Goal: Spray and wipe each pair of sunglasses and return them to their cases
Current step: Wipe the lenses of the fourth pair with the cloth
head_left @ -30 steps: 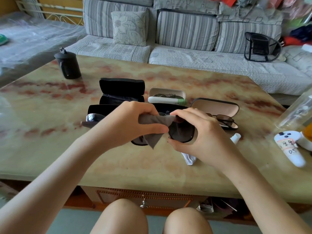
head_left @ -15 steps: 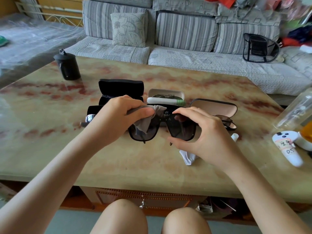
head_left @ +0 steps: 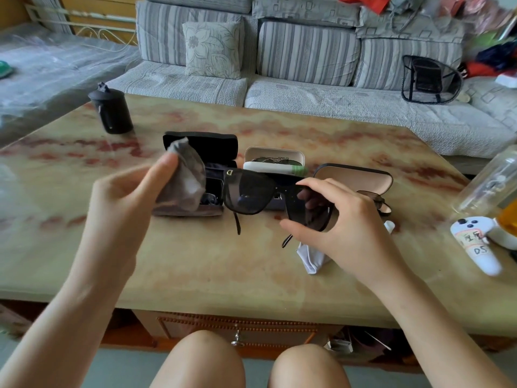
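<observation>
— What do I see of myself from here?
— My left hand (head_left: 123, 197) and right hand (head_left: 349, 228), both bare. My forearms (head_left: 84, 289) are bare to the near edge, and two rounded bare knees (head_left: 201, 359) are nearest.

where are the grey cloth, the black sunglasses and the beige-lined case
grey cloth (head_left: 184, 177), head view, middle of the fabric
black sunglasses (head_left: 249, 191), head view, uncovered lens
beige-lined case (head_left: 355, 179), head view, open lid's lining

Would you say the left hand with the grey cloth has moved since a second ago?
Yes: the left hand carried the grey cloth leftward off the sunglasses, in front of the black case.
</observation>
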`<state>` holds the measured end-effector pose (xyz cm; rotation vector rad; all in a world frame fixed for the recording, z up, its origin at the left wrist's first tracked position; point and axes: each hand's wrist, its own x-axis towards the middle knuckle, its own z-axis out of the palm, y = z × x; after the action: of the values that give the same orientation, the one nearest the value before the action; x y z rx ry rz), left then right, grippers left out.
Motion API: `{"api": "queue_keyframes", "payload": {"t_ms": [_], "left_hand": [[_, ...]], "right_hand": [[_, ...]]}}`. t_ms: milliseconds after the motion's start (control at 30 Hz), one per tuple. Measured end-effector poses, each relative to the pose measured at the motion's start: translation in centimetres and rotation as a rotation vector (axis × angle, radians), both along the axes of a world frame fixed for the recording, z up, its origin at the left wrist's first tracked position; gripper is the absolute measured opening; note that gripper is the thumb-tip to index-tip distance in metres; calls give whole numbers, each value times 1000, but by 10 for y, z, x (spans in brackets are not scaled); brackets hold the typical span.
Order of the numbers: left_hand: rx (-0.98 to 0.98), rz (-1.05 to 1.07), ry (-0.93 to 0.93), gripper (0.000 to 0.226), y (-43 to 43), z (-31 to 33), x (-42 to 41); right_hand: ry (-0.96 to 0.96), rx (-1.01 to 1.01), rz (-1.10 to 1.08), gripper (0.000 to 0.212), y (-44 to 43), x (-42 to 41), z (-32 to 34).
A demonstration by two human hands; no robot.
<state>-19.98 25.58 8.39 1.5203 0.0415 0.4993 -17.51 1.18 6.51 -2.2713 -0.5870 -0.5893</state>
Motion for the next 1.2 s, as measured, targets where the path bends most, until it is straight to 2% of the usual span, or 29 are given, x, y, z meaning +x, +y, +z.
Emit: {"api": "queue_keyframes", "payload": {"t_ms": [133, 200, 300, 400, 600, 767, 900, 1067, 1200], "left_hand": [[-134, -133, 260, 24, -6, -19, -14], [-268, -184, 312, 24, -15, -27, -16], [-607, -284, 359, 34, -27, -34, -14], [-755, -345, 353, 29, -36, -39, -13], [-680, -385, 282, 33, -52, -40, -16], [-532, -195, 254, 38, -68, -39, -15], [-533, -40, 254, 40, -79, -40, -13], [-521, 26, 250, 26, -82, -37, -9], [-486, 43, 279, 33, -70, -37, -9]], "right_hand": [[-29, -37, -30, 46, 4, 0, 2], [-45, -58, -30, 47, 6, 0, 2], [-52, -91, -37, 48, 9, -2, -1], [-58, -124, -39, 48, 12, -3, -4], [-94, -157, -51, 51, 20, -6, -7], [-117, -170, -71, 51, 27, -8, -14], [-116, -194, -86, 56, 31, -11, -17], [-109, -163, -70, 53, 31, -12, -14], [-118, -150, -53, 50, 29, -12, -11]]}}
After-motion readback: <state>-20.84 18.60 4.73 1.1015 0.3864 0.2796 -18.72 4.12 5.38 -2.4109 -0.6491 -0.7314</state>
